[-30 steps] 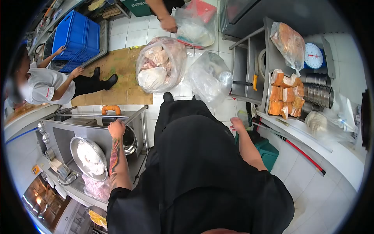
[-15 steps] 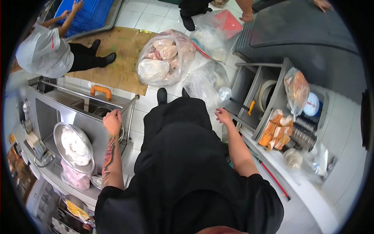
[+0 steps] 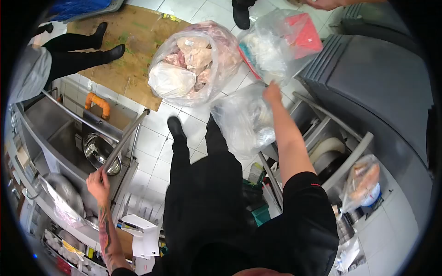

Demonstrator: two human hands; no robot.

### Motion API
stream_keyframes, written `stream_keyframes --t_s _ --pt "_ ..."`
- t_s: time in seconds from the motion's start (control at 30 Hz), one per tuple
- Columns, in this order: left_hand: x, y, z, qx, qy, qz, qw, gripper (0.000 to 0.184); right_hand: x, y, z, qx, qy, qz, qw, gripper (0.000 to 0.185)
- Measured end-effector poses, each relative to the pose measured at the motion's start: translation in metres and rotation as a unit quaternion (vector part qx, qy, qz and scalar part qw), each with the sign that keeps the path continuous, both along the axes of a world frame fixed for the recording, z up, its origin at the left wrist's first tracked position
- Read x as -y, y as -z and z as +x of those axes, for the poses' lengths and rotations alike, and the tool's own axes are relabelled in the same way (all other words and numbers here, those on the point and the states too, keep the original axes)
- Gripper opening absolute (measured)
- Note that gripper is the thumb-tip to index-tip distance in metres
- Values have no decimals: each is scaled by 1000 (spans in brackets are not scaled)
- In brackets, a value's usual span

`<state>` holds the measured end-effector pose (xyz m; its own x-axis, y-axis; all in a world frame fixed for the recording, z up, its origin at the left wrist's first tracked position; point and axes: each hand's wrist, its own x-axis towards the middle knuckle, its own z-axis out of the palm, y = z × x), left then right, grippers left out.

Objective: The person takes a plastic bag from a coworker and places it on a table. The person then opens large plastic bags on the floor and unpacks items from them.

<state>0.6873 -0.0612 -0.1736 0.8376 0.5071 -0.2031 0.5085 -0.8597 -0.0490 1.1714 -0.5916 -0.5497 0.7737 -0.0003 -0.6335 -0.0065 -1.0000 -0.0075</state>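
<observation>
My left hand [image 3: 98,186] is at the lower end of the metal rail [image 3: 127,138] along the sink counter, fingers curled over it. On the other side, my right hand [image 3: 272,93] reaches forward and down, its fingers closed at the upper edge of a clear plastic bag [image 3: 241,119]. That bag stands on the floor by my right foot, with whitish and shiny contents blurred through the film. Beside it is a large open clear bag of raw meat [image 3: 198,60]. A bag with red and teal parts [image 3: 271,46] lies just beyond my right hand.
Left of me is a steel sink [image 3: 57,138] with a shiny bowl [image 3: 99,154] and an orange pipe [image 3: 97,105]. A brown board [image 3: 119,60] covers floor where a co-worker's legs [image 3: 78,46] stand. A dark grey cabinet [image 3: 382,87] and low steel shelving [image 3: 347,158] flank my right.
My right hand has moved forward to the clear bag and closed at its edge. My left hand has shifted back along the rail. The view has tilted and moved nearer the floor bags.
</observation>
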Motion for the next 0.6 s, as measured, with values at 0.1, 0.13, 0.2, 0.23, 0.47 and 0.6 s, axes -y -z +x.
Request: stream_keyframes --t_s 0.1,0.13,0.2,0.23,0.47,0.6 --pt "2 7 7 -22 11 15 1000 13 -37 -1 58 168 -66 -35 983 91" --pt "3 8 8 -39 4 17 999 13 -48 -6 70 144 -112 -83 980 89" --pt "6 10 12 -68 -7 28 997 13 -56 12 80 112 -161 -123 973 87" --pt "5 13 9 -77 -7 32 997 13 -46 28 86 133 -193 -135 963 74" --pt "2 18 6 -72 2 52 996 13 -24 80 103 190 75 363 909 22" --pt "4 11 8 -86 -9 55 995 12 -29 50 76 111 142 345 921 24"
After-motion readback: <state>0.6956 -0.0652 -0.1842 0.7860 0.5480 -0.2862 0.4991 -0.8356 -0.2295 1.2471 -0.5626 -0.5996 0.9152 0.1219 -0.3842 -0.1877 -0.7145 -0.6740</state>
